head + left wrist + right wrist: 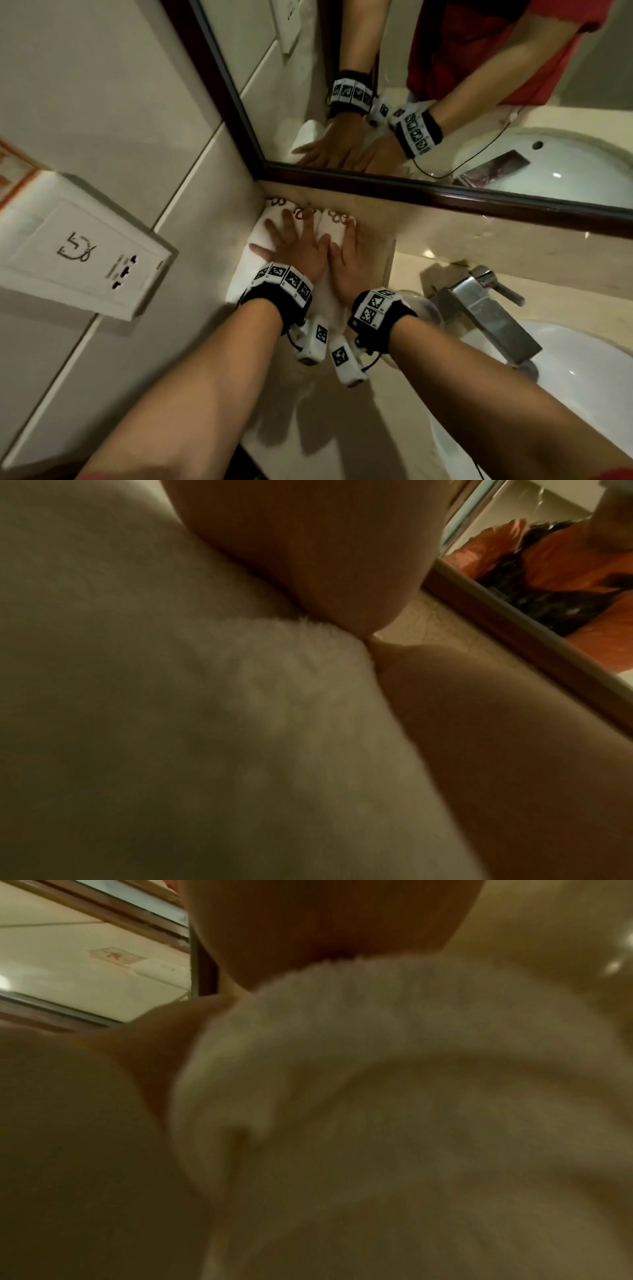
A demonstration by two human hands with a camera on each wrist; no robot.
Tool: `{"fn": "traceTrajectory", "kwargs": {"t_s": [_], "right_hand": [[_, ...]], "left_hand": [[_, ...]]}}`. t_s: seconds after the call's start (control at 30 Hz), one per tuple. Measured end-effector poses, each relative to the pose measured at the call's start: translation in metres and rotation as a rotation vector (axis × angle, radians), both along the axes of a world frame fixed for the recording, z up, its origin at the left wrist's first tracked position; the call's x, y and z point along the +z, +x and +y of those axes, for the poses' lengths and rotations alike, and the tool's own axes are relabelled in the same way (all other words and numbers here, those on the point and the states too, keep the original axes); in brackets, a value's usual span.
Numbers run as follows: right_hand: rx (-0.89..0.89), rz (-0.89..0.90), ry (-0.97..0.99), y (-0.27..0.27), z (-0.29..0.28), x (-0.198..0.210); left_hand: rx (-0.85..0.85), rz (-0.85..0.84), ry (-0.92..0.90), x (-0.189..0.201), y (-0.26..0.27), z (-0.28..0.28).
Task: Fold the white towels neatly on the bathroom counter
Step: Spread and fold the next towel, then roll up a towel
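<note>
A folded white towel (248, 270) with red embroidery along its far edge lies in the back left corner of the beige counter (442, 240), against the wall and the mirror. My left hand (294, 245) presses flat on it with fingers spread. Beside it, my right hand (347, 253) lies flat on the towel's right part with straight fingers. In the left wrist view the towel (205, 710) fills the picture under my palm. In the right wrist view the towel (394, 1110) bulges close up. Neither hand grips anything.
A dark-framed mirror (445, 200) runs along the counter's back. A chrome faucet (486, 305) and a white sink (565, 370) sit to the right. A white wall box (78, 253) juts from the tiled wall at left.
</note>
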State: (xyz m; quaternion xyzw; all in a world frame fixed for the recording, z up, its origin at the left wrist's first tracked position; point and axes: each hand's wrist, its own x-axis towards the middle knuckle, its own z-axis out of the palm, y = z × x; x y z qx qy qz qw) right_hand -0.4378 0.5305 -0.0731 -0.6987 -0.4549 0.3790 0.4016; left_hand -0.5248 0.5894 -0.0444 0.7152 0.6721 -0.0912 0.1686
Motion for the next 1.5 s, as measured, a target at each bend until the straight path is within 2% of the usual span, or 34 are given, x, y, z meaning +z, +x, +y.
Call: {"fn": "traceTrajectory", "kwargs": {"t_s": [0.2,0.27,0.4,0.53,0.63,0.73,0.87,0.97,1.1,1.2,1.5], "right_hand": [[0.132,0.065,-0.120,0.012,0.005,-0.004],[0.155,0.115,-0.183,0.021,-0.009,0.001],[0.244,0.103,-0.335,0.025,-0.049,0.007],[0.266,0.365,-0.307,0.018,-0.058,0.008],[0.266,0.402,-0.261,0.007,-0.056,0.012],[0.260,0.465,-0.235,0.000,-0.054,0.011],[0.246,0.457,-0.242,0.002,-0.055,0.013],[0.231,0.479,-0.248,0.005,-0.055,0.012],[0.243,0.425,-0.274,0.015,-0.051,0.011],[0.171,0.383,-0.298,0.031,-0.047,0.015],[0.178,0.430,-0.271,0.028,-0.035,0.016]], "left_hand": [[-0.013,0.027,-0.068,0.004,-0.001,0.006],[-0.024,0.057,-0.075,0.006,0.000,0.006],[-0.026,0.108,-0.078,0.008,0.005,0.002],[-0.056,0.094,-0.091,0.009,0.000,0.002],[-0.066,0.086,-0.087,0.011,-0.012,-0.005],[-0.007,0.082,-0.045,0.008,-0.021,-0.026],[-0.035,0.167,0.062,-0.010,-0.019,-0.051],[-0.036,0.212,0.073,-0.016,-0.017,-0.049],[-0.051,0.200,0.067,-0.018,-0.019,-0.046],[-0.052,0.175,0.099,-0.019,-0.021,-0.048],[-0.034,0.174,0.114,-0.021,-0.016,-0.049]]}}
